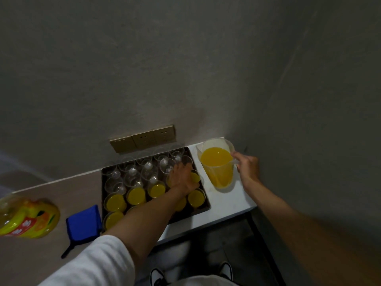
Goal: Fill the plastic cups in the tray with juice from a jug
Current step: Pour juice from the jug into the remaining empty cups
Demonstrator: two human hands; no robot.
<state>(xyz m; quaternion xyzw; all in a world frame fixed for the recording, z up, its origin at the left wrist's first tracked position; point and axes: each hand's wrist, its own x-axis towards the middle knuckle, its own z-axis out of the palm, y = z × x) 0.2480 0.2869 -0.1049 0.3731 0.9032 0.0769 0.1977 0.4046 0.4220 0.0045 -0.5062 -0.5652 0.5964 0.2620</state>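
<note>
A dim grey plaster wall (185,69) meets a corner at the right, with a brass-coloured socket strip (143,138) low above a pale tabletop (224,201) whose near edge ends just in front of the dark tray (206,207). The tray sits near the wall, packed with clear plastic cups (132,174): the far rows look empty, the near rows hold orange juice. The left hand (182,178) reaches over the tray's right side, its fingers curled round a filled cup that it largely hides. Just right of the tray, close to the corner, stands a translucent jug (217,166), about two-thirds full; the right hand (247,167) grips its handle. At left, a juice bottle (26,217) lies partly cut off and blurred, beside a blue cloth (83,223). Shoes (156,276) show below.
</note>
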